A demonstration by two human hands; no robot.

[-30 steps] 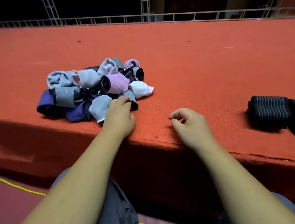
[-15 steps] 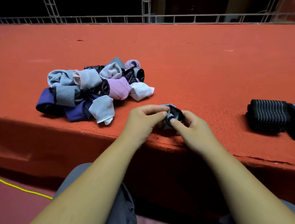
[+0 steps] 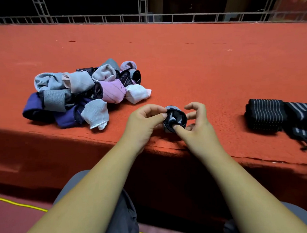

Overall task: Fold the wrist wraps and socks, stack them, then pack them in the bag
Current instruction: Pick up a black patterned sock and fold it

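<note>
Fingers [image 3: 153,109] of the left hand [image 3: 143,121] pinched the rim of a balled dark-and-grey sock [image 3: 177,117]. The right hand [image 3: 198,123] had its thumb hooked into the opening, its other fingers spread. A second earlier the left hand was at the sock pile [image 3: 76,93]; this one had since come out to the front of the platform [image 3: 204,65], probably for unrolling. Folded wrist wraps [image 3: 265,114] lay well right. No bag showed.

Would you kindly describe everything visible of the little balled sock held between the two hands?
The balled sock is a small knit bundle, pale grey, with a dark cuff turned out round an opening facing the camera. It is held near the front edge of the orange carpeted ledge. The left hand pinches its left rim; the right hand has its thumb tucked into the opening, fingers curled behind.
</note>
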